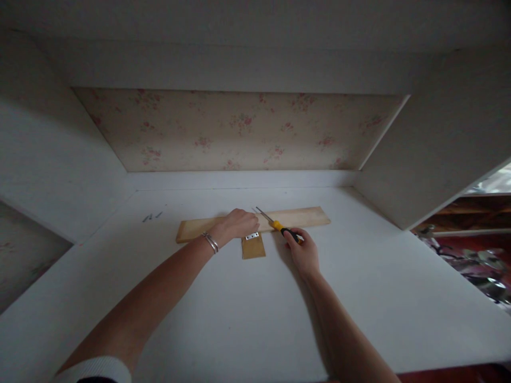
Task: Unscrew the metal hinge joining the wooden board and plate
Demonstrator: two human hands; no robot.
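My right hand (304,252) grips the black end of a yellow-and-black screwdriver (277,225). Its metal shaft points up and left, above a long pale wooden board (293,217). My left hand (237,223), with bracelets at the wrist, is closed over the middle of that board. Its fingertips are hidden, so what they pinch does not show. Just below these fingers is a small silver metal plate with holes (252,236). It lies at the top of a short yellowish wood piece (254,249), which sticks out from the board toward me.
Several small dark screws (151,216) lie on the white surface (207,330) to the left. A white panel stands at each side, and floral wallpaper (239,133) covers the back. Beyond the right panel are shelves and cluttered shiny items (487,271).
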